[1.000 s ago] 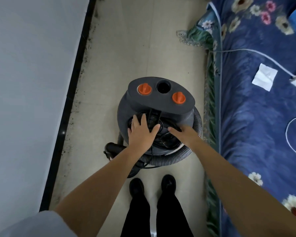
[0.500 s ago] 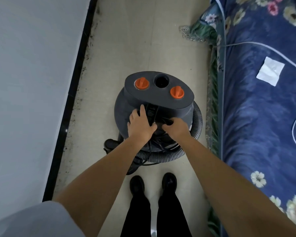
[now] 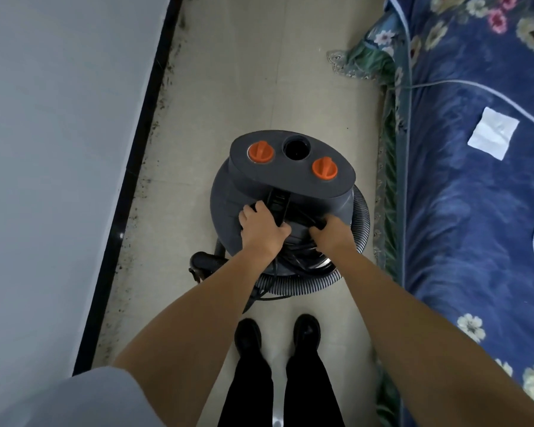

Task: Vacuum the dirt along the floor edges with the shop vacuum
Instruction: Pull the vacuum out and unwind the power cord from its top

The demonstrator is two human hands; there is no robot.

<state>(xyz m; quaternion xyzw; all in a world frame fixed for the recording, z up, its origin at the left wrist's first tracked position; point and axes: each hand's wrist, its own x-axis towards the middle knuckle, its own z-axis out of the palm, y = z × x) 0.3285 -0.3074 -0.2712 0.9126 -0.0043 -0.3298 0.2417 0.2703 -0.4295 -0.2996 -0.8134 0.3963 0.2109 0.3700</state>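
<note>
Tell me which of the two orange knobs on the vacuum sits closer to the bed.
The orange knob on the right, beside the round opening; the other orange knob lies toward the wall side.

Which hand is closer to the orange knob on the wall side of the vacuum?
Left. The left hand rests on the vacuum's top just below that orange knob; the right hand sits farther over, toward the bed side.

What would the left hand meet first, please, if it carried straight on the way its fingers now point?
The left hand points away from the person across the shop vacuum. Going straight on, it would probably meet the grey oval top housing just ahead, near the left orange knob; depth is unclear.
</note>
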